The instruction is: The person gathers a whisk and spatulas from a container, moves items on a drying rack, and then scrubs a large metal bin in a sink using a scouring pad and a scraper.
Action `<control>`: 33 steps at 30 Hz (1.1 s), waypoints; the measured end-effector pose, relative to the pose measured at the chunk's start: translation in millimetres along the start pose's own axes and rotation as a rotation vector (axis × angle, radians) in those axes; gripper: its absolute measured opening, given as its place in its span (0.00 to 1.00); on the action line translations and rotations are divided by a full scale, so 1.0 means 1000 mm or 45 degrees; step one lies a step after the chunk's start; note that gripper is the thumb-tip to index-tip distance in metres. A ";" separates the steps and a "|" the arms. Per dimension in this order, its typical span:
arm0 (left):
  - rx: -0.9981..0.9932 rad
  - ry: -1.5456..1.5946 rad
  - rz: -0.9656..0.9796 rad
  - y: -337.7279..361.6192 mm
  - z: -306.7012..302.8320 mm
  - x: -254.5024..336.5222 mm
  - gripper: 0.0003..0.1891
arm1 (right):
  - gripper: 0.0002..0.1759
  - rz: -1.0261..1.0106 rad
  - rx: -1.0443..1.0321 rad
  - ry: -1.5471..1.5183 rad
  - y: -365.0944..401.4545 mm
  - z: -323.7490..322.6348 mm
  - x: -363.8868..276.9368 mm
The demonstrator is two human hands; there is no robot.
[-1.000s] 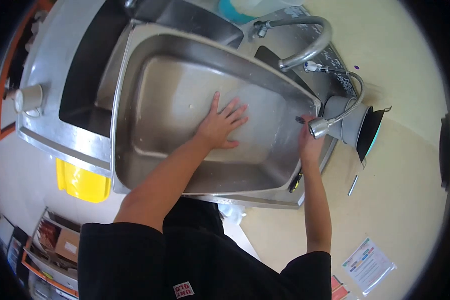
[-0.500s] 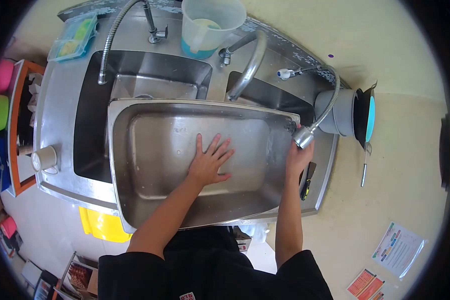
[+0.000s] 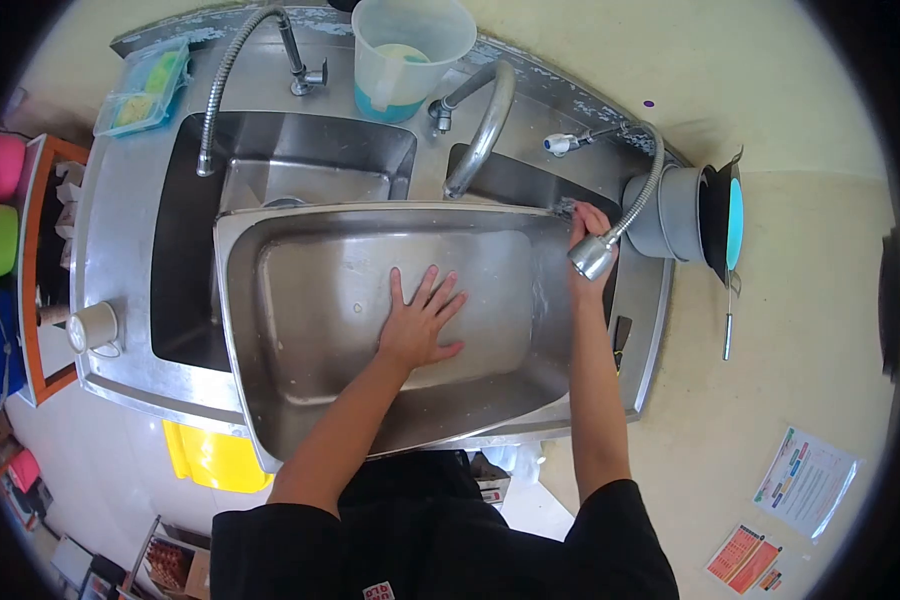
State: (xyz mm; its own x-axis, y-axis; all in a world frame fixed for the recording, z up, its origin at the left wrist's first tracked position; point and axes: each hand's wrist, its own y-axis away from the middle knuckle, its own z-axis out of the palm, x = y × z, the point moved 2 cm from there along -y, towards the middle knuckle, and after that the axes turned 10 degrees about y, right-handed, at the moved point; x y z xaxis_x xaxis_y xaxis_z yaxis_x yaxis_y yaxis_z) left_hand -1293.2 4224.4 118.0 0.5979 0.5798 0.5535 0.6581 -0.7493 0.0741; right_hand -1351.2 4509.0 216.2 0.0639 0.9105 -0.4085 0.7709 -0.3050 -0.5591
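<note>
Looking at a big steel tub (image 3: pixel 315 330) set over the sinks (image 3: pixel 315 148), with the front left corner poking past the front edge of the counter (image 3: pixel 120 255), probably from being too big to drop in. Got the left hand (image 3: pixel 417 330) spread on the tub's floor with fingers wide, likely for bracing. Got the right hand (image 3: pixel 594 222) by the tub's back right corner; can't tell if gripping anything, thanks to the spray head (image 3: pixel 591 258) in front.
</note>
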 end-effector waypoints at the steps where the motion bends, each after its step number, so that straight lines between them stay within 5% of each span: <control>1: -0.011 -0.013 -0.001 0.000 0.000 0.000 0.45 | 0.11 0.127 0.000 -0.083 0.006 -0.005 0.015; 2: -0.005 -0.002 0.002 0.001 0.000 0.000 0.45 | 0.11 0.245 -0.001 -0.171 0.011 -0.008 0.028; 3: 0.006 0.009 0.001 0.000 -0.001 -0.001 0.45 | 0.13 0.648 -0.021 -0.253 0.015 -0.012 0.035; 6: 0.036 0.018 -0.020 -0.001 0.002 -0.001 0.45 | 0.14 0.590 0.012 -0.494 0.023 -0.001 0.023; 7: 0.038 0.017 -0.025 0.001 0.003 0.000 0.45 | 0.14 0.245 -0.046 0.115 0.017 -0.008 -0.003; 10: 0.035 -0.005 -0.031 0.001 0.004 0.001 0.46 | 0.15 0.056 -0.183 0.140 0.017 0.003 -0.011; 14: -0.038 -0.036 -0.051 0.001 0.001 0.002 0.46 | 0.17 0.038 0.092 0.226 0.019 0.021 0.011; 15: -0.051 -0.039 -0.051 0.001 0.001 0.003 0.46 | 0.17 0.150 0.091 0.177 0.020 0.023 -0.016; 21: -0.024 -0.044 -0.038 0.001 0.003 0.004 0.46 | 0.18 -0.089 -0.002 0.106 0.029 0.043 -0.095; 24: -0.002 -0.048 -0.037 0.000 0.003 0.003 0.46 | 0.19 -0.105 0.084 0.113 0.035 0.039 -0.079; 30: -0.015 -0.064 -0.047 0.000 0.004 0.004 0.46 | 0.15 0.710 0.326 -0.126 0.060 0.075 -0.067; 33: -0.193 -0.155 -0.122 -0.005 -0.006 0.008 0.46 | 0.13 0.327 0.042 -0.302 0.069 0.085 -0.134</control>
State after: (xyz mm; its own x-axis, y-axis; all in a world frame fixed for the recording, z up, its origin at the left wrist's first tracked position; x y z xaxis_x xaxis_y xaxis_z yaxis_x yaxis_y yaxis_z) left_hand -1294.0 4230.6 126.7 0.5929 0.6783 0.4341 0.6436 -0.7231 0.2508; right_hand -1360.2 4342.4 171.4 0.1010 0.7142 -0.6926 0.7276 -0.5279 -0.4382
